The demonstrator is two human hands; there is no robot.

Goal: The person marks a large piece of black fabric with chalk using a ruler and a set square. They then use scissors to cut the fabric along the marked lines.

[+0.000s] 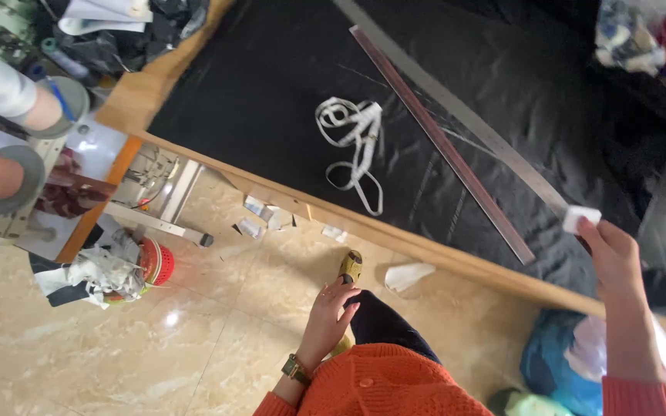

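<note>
Pinching a small white chalk block between fingertips, the right hand hovers at the near end of a long steel ruler that lies slantwise on black cloth. A second, darker ruler lies just beside the first, and a looped white tape rests on the cloth to their left. The left hand hangs empty and loosely curled against the thigh, well apart from the right. With only one hand near the rulers and none pressing them down, either could slide on the slick cloth, and a chalk line would likely run crooked; the cloth itself looks creased near the right hand, which could also throw a mark off. The table is wood-edged, almost wholly covered by the cloth. Below it is a glossy beige tiled floor strewn with paper scraps, a red basket of offcuts, and a blue bag; a sewing machine stand sits at the left.
</note>
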